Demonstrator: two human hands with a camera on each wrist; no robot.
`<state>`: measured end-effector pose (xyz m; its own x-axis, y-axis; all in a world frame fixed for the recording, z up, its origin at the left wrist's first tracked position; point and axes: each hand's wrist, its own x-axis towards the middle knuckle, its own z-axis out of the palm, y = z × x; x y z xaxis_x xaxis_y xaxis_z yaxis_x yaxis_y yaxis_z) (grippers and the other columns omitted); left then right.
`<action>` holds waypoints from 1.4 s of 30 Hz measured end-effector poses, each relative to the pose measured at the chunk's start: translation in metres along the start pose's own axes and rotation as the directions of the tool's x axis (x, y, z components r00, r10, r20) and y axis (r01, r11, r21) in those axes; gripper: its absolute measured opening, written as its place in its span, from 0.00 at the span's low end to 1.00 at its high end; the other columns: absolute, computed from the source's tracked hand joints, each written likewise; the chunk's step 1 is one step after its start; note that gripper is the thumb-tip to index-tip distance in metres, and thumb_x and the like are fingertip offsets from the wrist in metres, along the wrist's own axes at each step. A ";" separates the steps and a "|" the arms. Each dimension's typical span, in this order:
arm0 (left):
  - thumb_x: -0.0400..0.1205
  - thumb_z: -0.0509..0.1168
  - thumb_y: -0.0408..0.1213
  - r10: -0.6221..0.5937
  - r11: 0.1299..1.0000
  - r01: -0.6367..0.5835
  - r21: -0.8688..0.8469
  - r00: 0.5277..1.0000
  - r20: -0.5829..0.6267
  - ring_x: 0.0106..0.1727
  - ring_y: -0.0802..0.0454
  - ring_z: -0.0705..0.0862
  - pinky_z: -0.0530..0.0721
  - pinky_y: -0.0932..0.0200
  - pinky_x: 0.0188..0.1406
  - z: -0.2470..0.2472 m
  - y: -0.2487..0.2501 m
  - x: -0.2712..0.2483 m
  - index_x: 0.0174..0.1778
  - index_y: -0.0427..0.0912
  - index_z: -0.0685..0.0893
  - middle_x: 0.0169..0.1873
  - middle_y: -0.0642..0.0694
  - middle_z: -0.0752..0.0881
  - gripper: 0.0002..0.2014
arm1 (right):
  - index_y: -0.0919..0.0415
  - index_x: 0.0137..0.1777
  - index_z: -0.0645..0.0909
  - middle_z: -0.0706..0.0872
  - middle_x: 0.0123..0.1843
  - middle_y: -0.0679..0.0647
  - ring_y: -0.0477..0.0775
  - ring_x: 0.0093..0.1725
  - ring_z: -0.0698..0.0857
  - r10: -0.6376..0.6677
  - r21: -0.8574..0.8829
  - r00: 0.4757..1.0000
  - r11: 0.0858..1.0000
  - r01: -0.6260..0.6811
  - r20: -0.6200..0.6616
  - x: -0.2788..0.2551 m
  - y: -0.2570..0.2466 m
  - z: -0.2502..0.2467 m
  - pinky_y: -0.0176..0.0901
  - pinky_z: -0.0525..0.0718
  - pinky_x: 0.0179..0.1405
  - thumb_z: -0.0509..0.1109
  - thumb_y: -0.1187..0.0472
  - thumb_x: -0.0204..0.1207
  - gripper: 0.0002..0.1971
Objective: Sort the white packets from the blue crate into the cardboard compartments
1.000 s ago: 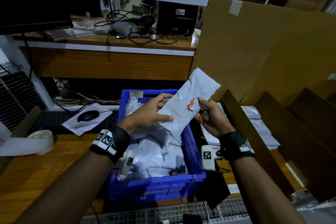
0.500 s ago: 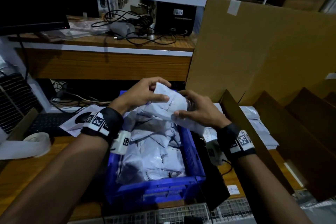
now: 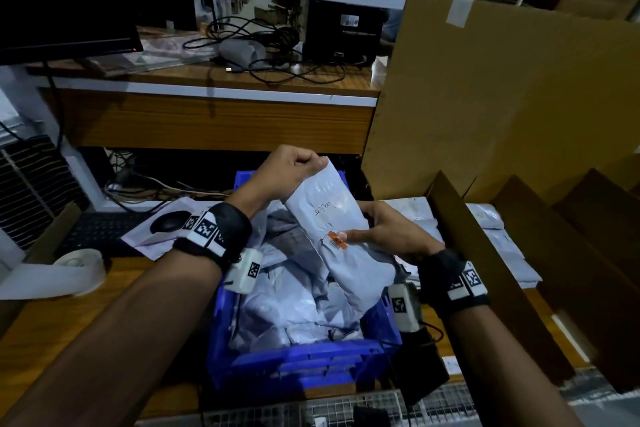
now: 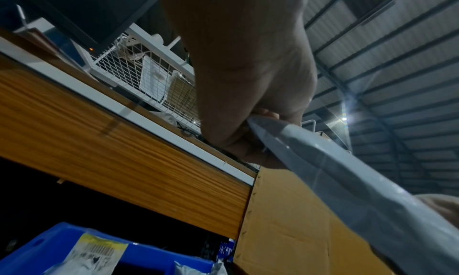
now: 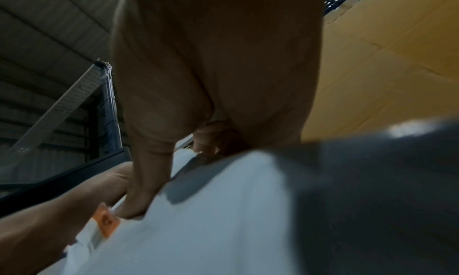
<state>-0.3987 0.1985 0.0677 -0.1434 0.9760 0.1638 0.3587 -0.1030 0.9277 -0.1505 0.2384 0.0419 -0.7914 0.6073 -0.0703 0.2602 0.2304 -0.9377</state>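
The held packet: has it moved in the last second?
Yes. The held packet, high over the blue crate before, now hangs lower and upright, its bottom among the crate's packets.

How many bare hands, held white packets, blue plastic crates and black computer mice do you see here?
Bare hands: 2, the left hand and the right hand
White plastic packet held in both hands: 1
Blue plastic crate: 1
Black computer mouse: 1
Total: 5
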 end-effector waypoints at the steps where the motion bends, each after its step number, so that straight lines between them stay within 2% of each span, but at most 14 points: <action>1: 0.90 0.70 0.46 0.005 1.000 -0.005 0.005 1.000 0.008 0.40 0.52 0.90 0.85 0.54 0.42 -0.001 0.003 0.000 0.44 0.39 0.93 0.41 0.40 0.94 0.16 | 0.66 0.67 0.89 0.94 0.62 0.57 0.55 0.61 0.93 0.001 0.022 1.000 1.000 -0.001 -0.002 -0.001 0.000 0.001 0.46 0.89 0.59 0.81 0.67 0.79 0.17; 6: 0.91 0.69 0.44 0.041 0.999 -0.042 0.016 0.998 0.038 0.39 0.55 0.90 0.85 0.63 0.36 -0.001 0.010 -0.001 0.47 0.34 0.92 0.40 0.42 0.94 0.16 | 0.68 0.68 0.87 0.94 0.62 0.60 0.53 0.57 0.94 0.009 0.069 1.000 0.998 -0.010 0.005 -0.004 -0.002 0.005 0.38 0.88 0.52 0.79 0.71 0.80 0.17; 11: 0.91 0.70 0.44 0.063 0.998 -0.063 -0.011 0.996 0.067 0.39 0.55 0.89 0.84 0.61 0.36 -0.003 0.005 0.000 0.46 0.37 0.93 0.39 0.46 0.93 0.15 | 0.76 0.70 0.83 0.93 0.55 0.62 0.36 0.34 0.90 0.039 0.096 0.999 0.995 -0.039 0.009 -0.006 -0.006 0.008 0.24 0.81 0.31 0.75 0.77 0.81 0.17; 16: 0.90 0.69 0.47 0.051 0.999 -0.051 -0.007 0.995 0.090 0.43 0.52 0.90 0.85 0.57 0.42 0.000 -0.008 0.008 0.47 0.39 0.94 0.44 0.39 0.94 0.16 | 0.72 0.72 0.82 0.95 0.47 0.47 0.37 0.36 0.91 0.082 0.074 0.996 0.994 -0.084 0.031 -0.011 -0.003 0.004 0.27 0.84 0.35 0.73 0.77 0.83 0.18; 19: 0.92 0.67 0.43 -0.044 0.998 0.043 -0.037 0.998 -0.037 0.40 0.57 0.90 0.86 0.61 0.41 0.004 -0.028 0.025 0.49 0.39 0.93 0.43 0.44 0.94 0.14 | 0.67 0.73 0.84 0.96 0.53 0.49 0.44 0.48 0.94 0.121 0.064 0.992 0.991 -0.118 -0.044 -0.011 0.005 -0.007 0.42 0.92 0.51 0.75 0.73 0.83 0.19; 22: 0.88 0.71 0.37 -0.214 0.973 0.225 0.056 0.965 -0.152 0.38 0.51 0.91 0.88 0.54 0.40 0.010 -0.061 0.046 0.45 0.48 0.90 0.37 0.49 0.94 0.07 | 0.66 0.71 0.84 0.94 0.38 0.46 0.38 0.33 0.90 0.213 0.128 0.952 0.974 -0.188 -0.219 -0.004 0.025 -0.032 0.30 0.85 0.31 0.75 0.71 0.84 0.16; 23: 0.86 0.72 0.36 -0.259 0.950 0.282 0.135 0.951 -0.169 0.41 0.49 0.92 0.88 0.53 0.43 0.011 -0.074 0.052 0.43 0.49 0.90 0.36 0.50 0.93 0.06 | 0.66 0.72 0.85 0.95 0.41 0.47 0.40 0.35 0.91 0.241 0.147 0.933 0.967 -0.208 -0.267 -0.001 0.031 -0.040 0.31 0.84 0.31 0.76 0.71 0.84 0.17; 26: 0.83 0.76 0.37 -0.352 0.853 0.387 0.351 0.922 -0.161 0.56 0.46 0.91 0.85 0.58 0.52 0.019 -0.100 0.061 0.49 0.51 0.89 0.52 0.45 0.94 0.05 | 0.64 0.73 0.84 0.95 0.56 0.55 0.51 0.50 0.95 0.317 0.208 0.892 0.943 -0.260 -0.323 0.015 0.055 -0.065 0.39 0.90 0.40 0.78 0.69 0.82 0.20; 29: 0.84 0.76 0.47 -0.371 0.776 0.397 0.490 0.916 -0.154 0.63 0.44 0.89 0.82 0.57 0.56 0.034 -0.117 0.070 0.61 0.49 0.88 0.61 0.44 0.91 0.12 | 0.61 0.70 0.85 0.95 0.57 0.56 0.52 0.49 0.94 0.358 0.241 0.878 0.926 -0.291 -0.316 0.032 0.069 -0.079 0.40 0.91 0.39 0.78 0.69 0.82 0.17; 32: 0.82 0.74 0.64 -0.394 0.792 0.431 0.433 0.902 -0.178 0.58 0.43 0.88 0.84 0.49 0.53 0.056 -0.124 0.083 0.62 0.42 0.87 0.57 0.42 0.91 0.27 | 0.58 0.68 0.86 0.96 0.58 0.55 0.57 0.56 0.95 0.359 0.234 0.880 0.926 -0.295 -0.312 0.046 0.084 -0.089 0.56 0.93 0.60 0.78 0.68 0.83 0.15; 34: 0.77 0.73 0.72 -0.403 0.800 0.454 0.392 0.891 -0.208 0.51 0.46 0.87 0.84 0.49 0.43 0.076 -0.123 0.094 0.59 0.42 0.83 0.48 0.45 0.89 0.34 | 0.54 0.64 0.86 0.95 0.58 0.55 0.60 0.57 0.94 0.362 0.225 0.884 0.926 -0.304 -0.297 0.052 0.093 -0.092 0.63 0.91 0.63 0.77 0.67 0.84 0.12; 36: 0.75 0.76 0.70 -0.380 0.802 0.440 0.404 0.898 -0.222 0.50 0.46 0.85 0.76 0.52 0.36 0.094 -0.123 0.103 0.56 0.43 0.79 0.45 0.48 0.86 0.33 | 0.54 0.64 0.86 0.96 0.56 0.56 0.61 0.57 0.94 0.363 0.231 0.884 0.925 -0.303 -0.295 0.057 0.101 -0.095 0.62 0.92 0.60 0.77 0.66 0.84 0.12; 38: 0.77 0.79 0.62 -0.373 0.785 0.424 0.452 0.905 -0.203 0.59 0.40 0.86 0.76 0.54 0.45 0.109 -0.128 0.112 0.64 0.40 0.79 0.57 0.42 0.87 0.32 | 0.54 0.64 0.86 0.96 0.56 0.56 0.60 0.55 0.94 0.358 0.245 0.887 0.924 -0.292 -0.292 0.061 0.108 -0.099 0.56 0.93 0.53 0.76 0.66 0.84 0.11; 42: 0.71 0.82 0.47 -0.467 0.835 0.504 0.221 0.861 -0.201 0.60 0.37 0.89 0.84 0.49 0.49 0.108 -0.146 0.116 0.54 0.46 0.83 0.54 0.39 0.89 0.21 | 0.59 0.68 0.85 0.92 0.46 0.52 0.36 0.29 0.86 0.360 0.280 0.880 0.919 -0.278 -0.309 0.065 0.124 -0.111 0.30 0.79 0.25 0.73 0.68 0.86 0.12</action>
<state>-0.3683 0.3472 -0.0845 -0.4767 0.8499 -0.2244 0.4309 0.4485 0.7831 -0.1088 0.3909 -0.0417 -0.4324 0.8522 -0.2945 0.3044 -0.1695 -0.9373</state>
